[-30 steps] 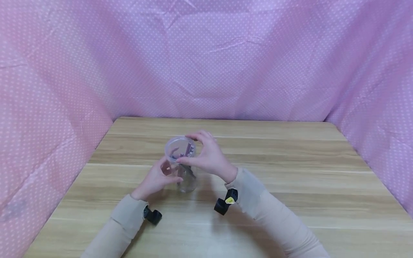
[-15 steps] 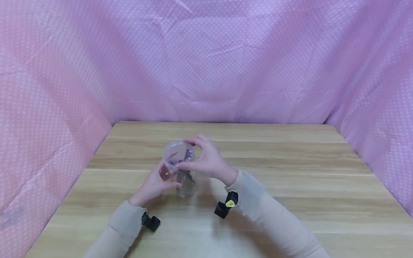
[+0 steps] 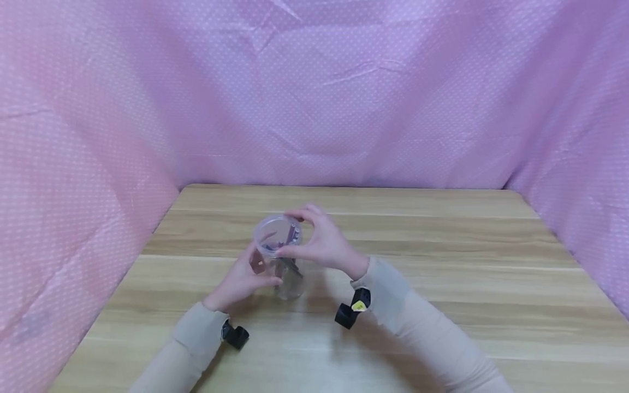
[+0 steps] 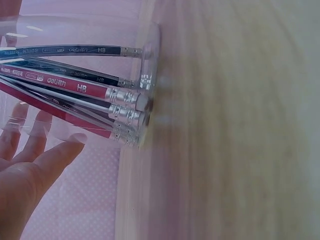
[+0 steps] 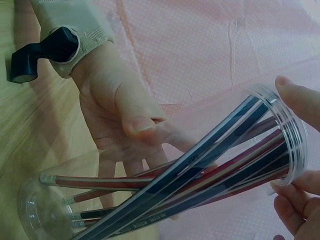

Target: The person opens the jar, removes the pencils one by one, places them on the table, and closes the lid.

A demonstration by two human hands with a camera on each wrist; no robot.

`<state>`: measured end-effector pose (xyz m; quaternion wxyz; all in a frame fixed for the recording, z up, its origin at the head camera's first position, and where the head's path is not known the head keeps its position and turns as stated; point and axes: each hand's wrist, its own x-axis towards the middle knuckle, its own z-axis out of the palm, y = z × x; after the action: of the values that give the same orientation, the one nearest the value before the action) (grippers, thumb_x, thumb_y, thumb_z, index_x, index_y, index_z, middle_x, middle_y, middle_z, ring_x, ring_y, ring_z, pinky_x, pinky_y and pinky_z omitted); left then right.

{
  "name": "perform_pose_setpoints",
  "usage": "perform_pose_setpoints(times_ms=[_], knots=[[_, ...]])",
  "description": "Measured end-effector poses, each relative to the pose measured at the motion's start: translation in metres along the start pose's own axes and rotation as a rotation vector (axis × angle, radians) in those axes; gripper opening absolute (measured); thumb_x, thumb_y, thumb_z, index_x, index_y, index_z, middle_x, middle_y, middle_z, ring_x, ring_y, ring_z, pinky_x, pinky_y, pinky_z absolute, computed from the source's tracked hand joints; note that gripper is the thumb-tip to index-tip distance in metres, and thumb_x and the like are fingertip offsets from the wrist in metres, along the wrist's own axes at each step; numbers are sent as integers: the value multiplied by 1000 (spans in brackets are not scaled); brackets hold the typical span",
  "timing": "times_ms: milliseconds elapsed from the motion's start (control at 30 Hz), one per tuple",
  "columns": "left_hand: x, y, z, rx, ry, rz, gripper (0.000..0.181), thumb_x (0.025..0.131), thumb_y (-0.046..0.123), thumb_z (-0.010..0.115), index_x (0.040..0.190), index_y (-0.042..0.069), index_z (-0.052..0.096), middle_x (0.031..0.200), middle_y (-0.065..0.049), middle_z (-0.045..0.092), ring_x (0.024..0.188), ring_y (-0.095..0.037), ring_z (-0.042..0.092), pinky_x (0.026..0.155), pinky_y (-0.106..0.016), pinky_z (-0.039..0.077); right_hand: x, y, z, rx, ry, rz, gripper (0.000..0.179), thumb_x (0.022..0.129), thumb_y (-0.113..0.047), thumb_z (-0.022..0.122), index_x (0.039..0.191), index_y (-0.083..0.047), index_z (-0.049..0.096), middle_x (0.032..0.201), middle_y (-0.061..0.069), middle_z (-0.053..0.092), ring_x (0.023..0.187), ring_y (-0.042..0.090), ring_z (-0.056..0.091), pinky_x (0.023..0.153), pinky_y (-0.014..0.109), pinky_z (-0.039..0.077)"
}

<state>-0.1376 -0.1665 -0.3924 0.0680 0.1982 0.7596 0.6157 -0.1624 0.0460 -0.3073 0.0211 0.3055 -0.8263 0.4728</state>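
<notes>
A clear plastic jar (image 3: pixel 291 286) stands upright on the table, with several pencils (image 4: pixel 70 82) leaning inside it. Dark and red pencils show through the wall, their eraser ends down at the base. My left hand (image 3: pixel 241 281) holds the jar's body, thumb on the near side and fingers behind it. At the top, my right hand (image 3: pixel 326 245) grips the round clear rim (image 5: pixel 295 140) between thumb and fingers. In the right wrist view the fingertips (image 5: pixel 297 100) of that hand press the rim from opposite sides.
The wooden table (image 3: pixel 442 245) spreads widest to the right of the jar. Pink dotted cloth (image 3: pixel 344 109) hangs behind it and along both sides. A black wrist camera (image 3: pixel 236 334) sits on the left sleeve, another black camera (image 3: pixel 349 314) on the right.
The head view shifts slightly. Both hands keep the same hold on the jar, and the jar stays where it stands.
</notes>
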Motion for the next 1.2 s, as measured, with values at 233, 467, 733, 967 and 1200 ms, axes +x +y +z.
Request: perform_pose_setpoints(times_ms=[233, 467, 733, 967, 1200], knots=[[2, 0, 0, -16, 7, -5, 96, 73, -6, 74, 149, 21, 22, 139, -15, 45, 120, -26, 51, 100, -43, 46, 8, 8, -8, 30, -102, -6, 67, 69, -22, 85, 128, -7, 57, 113, 6, 58, 112, 19, 50, 106, 45, 39], [6, 4, 0, -1, 3, -21, 96, 72, -6, 74, 149, 19, 22, 139, -15, 45, 122, -32, 48, 100, -34, 46, 15, 14, -15, 97, -186, 24, 66, 73, -21, 81, 132, -12, 54, 120, 5, 55, 117, 17, 48, 109, 47, 32], [2, 0, 0, 13, 17, -31, 99, 71, -6, 75, 150, 19, 20, 138, -17, 46, 120, -29, 51, 97, -23, 47, 16, 19, -16, 119, -263, -19, 66, 77, -20, 77, 136, -13, 50, 125, 5, 53, 118, 17, 47, 108, 48, 34], [0, 0, 1, 30, 22, -13, 99, 71, -5, 76, 150, 17, 20, 137, -18, 47, 113, -13, 54, 98, -33, 48, 20, 26, -16, 150, -319, -85, 65, 79, -16, 72, 139, -12, 47, 125, 8, 52, 117, 23, 48, 107, 46, 36], [1, 0, 0, 22, 29, -33, 99, 72, -6, 75, 150, 20, 20, 138, -16, 47, 119, -26, 52, 98, -26, 46, 20, 29, -17, 219, -304, -61, 69, 81, -19, 73, 142, -9, 42, 135, 8, 53, 122, 21, 47, 109, 46, 36]])
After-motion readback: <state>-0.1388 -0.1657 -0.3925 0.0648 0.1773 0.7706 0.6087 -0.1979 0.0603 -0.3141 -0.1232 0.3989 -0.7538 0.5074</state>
